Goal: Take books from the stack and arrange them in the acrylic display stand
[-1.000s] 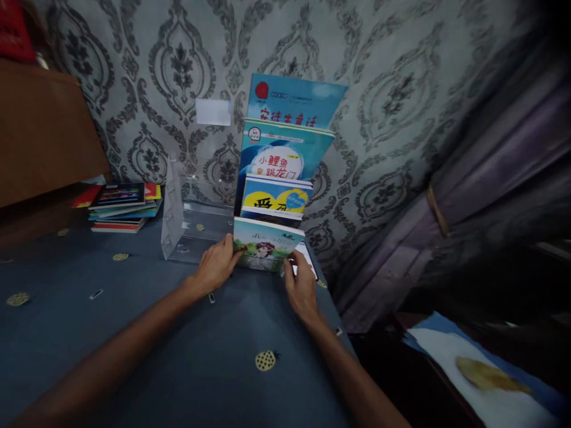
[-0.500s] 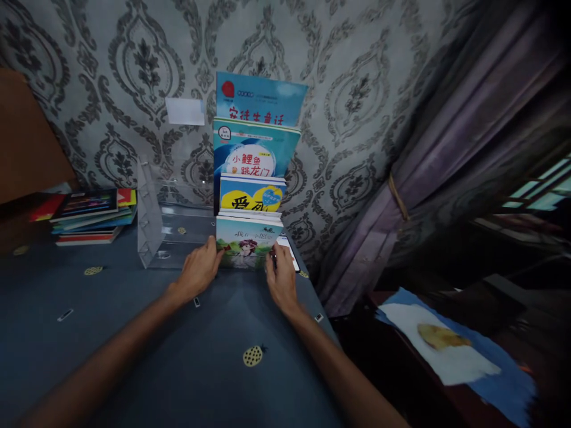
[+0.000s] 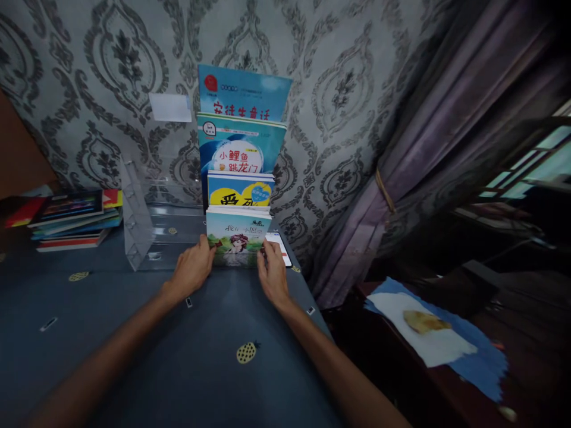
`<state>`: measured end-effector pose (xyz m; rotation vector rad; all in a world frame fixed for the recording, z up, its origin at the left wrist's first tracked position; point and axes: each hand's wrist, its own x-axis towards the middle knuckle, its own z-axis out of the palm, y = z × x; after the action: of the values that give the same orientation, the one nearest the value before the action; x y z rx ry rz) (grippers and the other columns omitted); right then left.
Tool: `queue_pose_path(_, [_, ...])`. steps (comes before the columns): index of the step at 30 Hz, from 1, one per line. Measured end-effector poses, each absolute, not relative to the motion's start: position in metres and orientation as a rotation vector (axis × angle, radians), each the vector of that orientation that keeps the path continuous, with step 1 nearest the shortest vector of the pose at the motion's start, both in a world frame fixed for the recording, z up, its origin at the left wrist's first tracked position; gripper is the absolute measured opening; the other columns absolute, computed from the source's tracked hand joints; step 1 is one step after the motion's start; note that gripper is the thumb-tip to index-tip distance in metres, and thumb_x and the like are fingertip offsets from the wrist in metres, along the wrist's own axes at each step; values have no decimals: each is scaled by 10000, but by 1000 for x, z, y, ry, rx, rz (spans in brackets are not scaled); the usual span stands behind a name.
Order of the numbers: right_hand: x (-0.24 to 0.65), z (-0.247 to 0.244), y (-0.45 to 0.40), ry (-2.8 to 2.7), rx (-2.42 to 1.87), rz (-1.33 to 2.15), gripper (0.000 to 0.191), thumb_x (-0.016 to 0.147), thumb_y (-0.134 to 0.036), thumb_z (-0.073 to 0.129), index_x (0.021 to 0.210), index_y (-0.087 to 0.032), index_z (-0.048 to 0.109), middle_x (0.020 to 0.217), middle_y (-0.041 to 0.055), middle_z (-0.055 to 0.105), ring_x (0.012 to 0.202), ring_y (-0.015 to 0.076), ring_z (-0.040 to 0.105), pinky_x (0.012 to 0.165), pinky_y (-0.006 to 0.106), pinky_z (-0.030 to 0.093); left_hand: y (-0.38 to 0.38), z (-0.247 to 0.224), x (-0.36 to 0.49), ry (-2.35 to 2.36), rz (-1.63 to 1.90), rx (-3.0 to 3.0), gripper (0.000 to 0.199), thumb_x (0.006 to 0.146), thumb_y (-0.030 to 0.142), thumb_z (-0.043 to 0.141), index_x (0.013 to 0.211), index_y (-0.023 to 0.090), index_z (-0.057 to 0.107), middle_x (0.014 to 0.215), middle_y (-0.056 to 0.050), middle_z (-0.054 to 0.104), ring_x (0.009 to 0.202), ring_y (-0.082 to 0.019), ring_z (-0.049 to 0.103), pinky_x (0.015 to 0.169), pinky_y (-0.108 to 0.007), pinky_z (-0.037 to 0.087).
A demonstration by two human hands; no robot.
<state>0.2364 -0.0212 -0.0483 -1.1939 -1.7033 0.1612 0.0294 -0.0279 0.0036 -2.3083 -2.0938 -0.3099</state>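
Observation:
A picture book with a green landscape and a red-haired figure on its cover [image 3: 238,226] stands upright in the lowest front tier of a clear plastic book rack [image 3: 136,220]. My left hand [image 3: 193,264] grips this book at its lower left edge, fingers curled in. At the lower right edge my right hand [image 3: 273,270] holds it, some fingertips hidden behind. Rising in steps behind it are a yellow-and-blue book [image 3: 241,185], a teal book [image 3: 243,132] and a taller blue book [image 3: 245,89].
Left of the rack lies a stack of books [image 3: 75,220]. A phone [image 3: 279,248] rests behind my right hand, near the right edge of the table [image 3: 187,362]. A purple curtain [image 3: 370,184] hangs at right, above a blue-and-white cloth [image 3: 414,327].
The view has turned a little, so the rack and books sit further left in the picture. Both hands stay at the front book's sides, the right one closer against its edge.

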Motion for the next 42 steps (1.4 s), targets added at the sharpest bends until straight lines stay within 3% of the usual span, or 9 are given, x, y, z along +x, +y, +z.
queue_pose_path(6, [234, -51, -20, -1704, -1229, 128, 410, 977, -226, 397, 1350, -205, 564, 1040, 109, 546, 978, 267, 572, 882, 429, 520, -28, 4, 32, -2096, -258, -2282, 391, 1053, 361, 311, 1268, 63, 444, 971, -217, 747, 937, -349, 744, 752, -395, 545])
queue_pose_path(14, [229, -59, -22, -1646, -1179, 139, 550, 974, -225, 393, 1524, -233, 380, 1155, 137, 556, 1082, 287, 559, 969, 485, 495, -30, 6, 33, -2107, -246, -2276, 407, 1057, 367, 285, 1282, 69, 446, 996, -200, 751, 962, -339, 739, 786, -392, 540])
queue_pose_path(26, [230, -48, -12, -1569, -1163, 274, 533, 900, -228, 482, 1433, -213, 490, 1020, 93, 546, 882, 247, 600, 807, 416, 553, -28, 1, 33, -2080, -219, -2264, 451, 1061, 369, 264, 1341, 47, 409, 987, -219, 744, 967, -354, 735, 778, -401, 533])
queue_pose_path(32, [228, -48, -10, -1550, -1137, 282, 588, 896, -211, 467, 1481, -225, 421, 1128, 116, 552, 955, 241, 591, 829, 401, 552, -29, 2, 35, -2104, -234, -2246, 426, 1056, 352, 290, 1320, 53, 441, 985, -207, 748, 979, -359, 730, 805, -417, 532])
queue_pose_path(42, [231, -47, -8, -1592, -1132, 255, 559, 903, -181, 437, 1460, -209, 473, 1028, 92, 543, 939, 243, 584, 833, 398, 538, -30, 3, 37, -2115, -221, -2233, 414, 1058, 359, 295, 1288, 60, 466, 1001, -201, 751, 993, -351, 725, 810, -406, 533])
